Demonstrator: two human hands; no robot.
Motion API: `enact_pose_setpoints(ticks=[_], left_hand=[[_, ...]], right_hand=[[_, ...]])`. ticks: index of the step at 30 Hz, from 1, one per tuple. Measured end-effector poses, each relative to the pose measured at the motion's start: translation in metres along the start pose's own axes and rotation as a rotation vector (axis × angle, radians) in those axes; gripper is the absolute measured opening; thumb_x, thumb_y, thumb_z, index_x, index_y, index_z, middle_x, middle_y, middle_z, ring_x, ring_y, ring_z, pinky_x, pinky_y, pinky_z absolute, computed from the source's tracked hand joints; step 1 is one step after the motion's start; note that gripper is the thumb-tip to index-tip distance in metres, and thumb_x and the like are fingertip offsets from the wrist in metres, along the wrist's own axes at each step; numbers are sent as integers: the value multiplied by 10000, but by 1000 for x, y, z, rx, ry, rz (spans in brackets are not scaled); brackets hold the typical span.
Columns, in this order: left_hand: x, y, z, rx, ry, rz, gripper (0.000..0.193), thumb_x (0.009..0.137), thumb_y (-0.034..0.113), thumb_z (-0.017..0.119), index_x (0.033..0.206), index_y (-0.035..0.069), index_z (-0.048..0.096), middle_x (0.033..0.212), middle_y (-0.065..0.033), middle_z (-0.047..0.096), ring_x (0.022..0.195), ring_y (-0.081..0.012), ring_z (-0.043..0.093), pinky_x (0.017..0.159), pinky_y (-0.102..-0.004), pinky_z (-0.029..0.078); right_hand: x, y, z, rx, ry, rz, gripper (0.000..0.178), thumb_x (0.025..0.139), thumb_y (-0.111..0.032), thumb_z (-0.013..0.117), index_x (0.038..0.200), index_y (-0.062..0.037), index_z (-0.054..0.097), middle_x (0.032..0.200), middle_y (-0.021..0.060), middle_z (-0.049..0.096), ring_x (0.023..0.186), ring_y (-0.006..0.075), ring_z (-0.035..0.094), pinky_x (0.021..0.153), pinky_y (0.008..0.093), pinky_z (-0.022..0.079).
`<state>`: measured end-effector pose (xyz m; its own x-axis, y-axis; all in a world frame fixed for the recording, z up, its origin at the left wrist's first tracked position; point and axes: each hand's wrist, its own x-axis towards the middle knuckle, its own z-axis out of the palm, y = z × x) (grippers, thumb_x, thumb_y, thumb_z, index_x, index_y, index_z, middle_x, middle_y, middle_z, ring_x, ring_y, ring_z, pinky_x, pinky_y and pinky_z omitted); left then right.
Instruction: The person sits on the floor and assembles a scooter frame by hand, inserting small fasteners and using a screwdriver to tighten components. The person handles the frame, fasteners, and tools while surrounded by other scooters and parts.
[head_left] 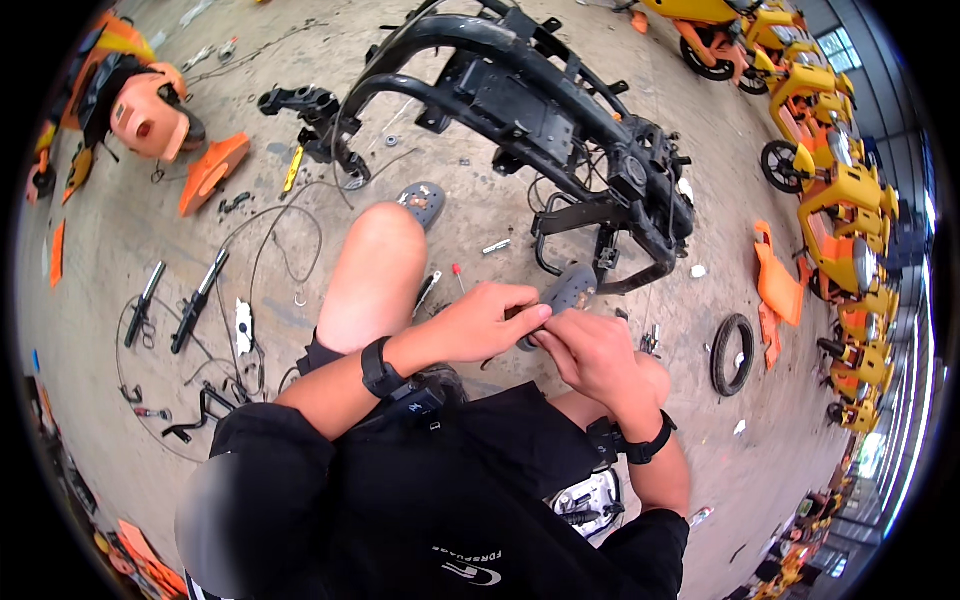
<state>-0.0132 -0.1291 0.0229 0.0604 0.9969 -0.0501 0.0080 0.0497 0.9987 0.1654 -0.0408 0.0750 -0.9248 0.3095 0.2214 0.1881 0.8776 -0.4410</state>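
Above my lap, my left hand [488,322] and my right hand [597,358] meet with their fingertips together. Both are closed in a pinch. Whatever they hold is too small or too covered by the fingers to make out. Just beyond them is one grey clog [573,290] on my foot; the other clog [422,203] sits farther left. A black scooter frame [520,100] with tubes and cables lies on the floor ahead. Between my legs a red-tipped screwdriver [458,275] lies near my left hand.
Two shock absorbers [200,300] and loose cables lie at left, with a yellow-handled tool [292,170] farther off. A black tyre [732,355] and orange panels [776,277] are at right. Yellow scooters [845,225] line the right side. An orange panel [213,175] lies far left.
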Motion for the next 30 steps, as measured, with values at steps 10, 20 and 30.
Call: enact_pose_setpoints(ticks=[10,20,30], left_hand=[[4,-8,6,-347,19,-132,390,1021,288,505,726,34,523,609,17,492,498,-52,456,453,-226,356],[6,-12,29,-231,254,-39,418,1010,291,527,689,25,483,583,41,426,576,-21,358,489,-246,293],[10,-11,37,-248,364,-33,375,1008,248,541,713,19,510,586,18,477,527,-32,422,463,-227,325]], right_hand=[[3,5,14,262,63,60,74,811,-54,694,802,-24,628,655,111,568,563,294,571,497,369,424],[-4,14,16,337,82,89,157,835,-65,668,717,-10,579,604,118,499,524,305,502,475,394,363],[-8,13,19,445,148,157,162,864,-83,650,734,-4,594,613,125,496,539,300,493,493,389,365]])
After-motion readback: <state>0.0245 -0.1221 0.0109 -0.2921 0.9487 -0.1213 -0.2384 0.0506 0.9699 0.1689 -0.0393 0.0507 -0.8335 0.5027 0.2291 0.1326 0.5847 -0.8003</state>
